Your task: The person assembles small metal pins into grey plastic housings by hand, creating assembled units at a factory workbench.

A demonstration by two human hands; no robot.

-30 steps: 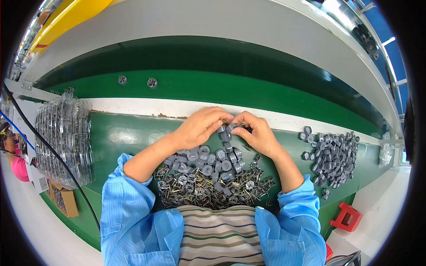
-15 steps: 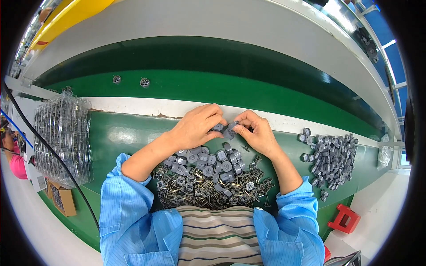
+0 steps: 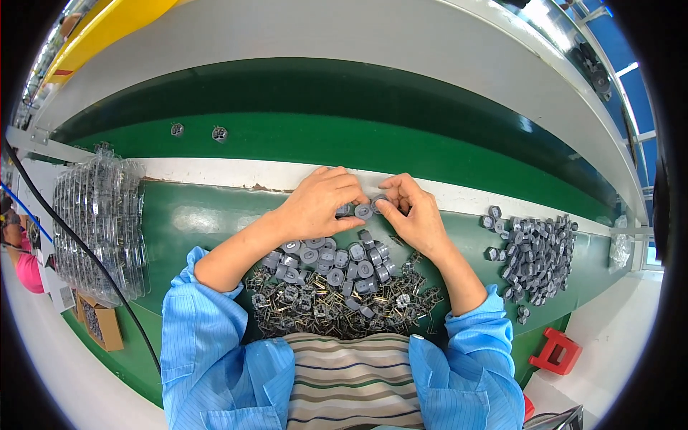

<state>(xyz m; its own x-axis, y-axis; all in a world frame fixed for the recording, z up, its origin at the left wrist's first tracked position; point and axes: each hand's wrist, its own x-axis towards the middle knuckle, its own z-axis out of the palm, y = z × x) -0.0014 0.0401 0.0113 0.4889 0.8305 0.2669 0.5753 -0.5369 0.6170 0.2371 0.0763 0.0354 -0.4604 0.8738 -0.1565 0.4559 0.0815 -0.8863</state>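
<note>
In front of me, my left hand (image 3: pixel 326 204) is closed, its thumb and fingers pinching a small grey round plastic part that they partly cover. My right hand (image 3: pixel 414 218) pinches another grey round part (image 3: pixel 378 203) between thumb and forefinger. Between the two hands shows a grey disc (image 3: pixel 363 211) with its flat face up; which hand bears its weight I cannot tell. Just below my hands lies a heap of grey round plastic caps (image 3: pixel 337 261). Nearer to me, a pile of small metal-pinned pieces (image 3: pixel 322 308) spreads along the table edge.
On the right is a big heap of grey parts (image 3: pixel 537 254). Stacked clear plastic trays (image 3: pixel 100 222) stand at the left, near a black cable (image 3: pixel 93 254). Two small parts (image 3: pixel 219 134) sit on the green belt (image 3: pixel 301 136) beyond a white rail. A red stool (image 3: pixel 556 351) stands lower right.
The two small parts on the green belt have shifted left. Between my hands, a grey disc now shows its flat face. Both hands stay in nearly the same place.
</note>
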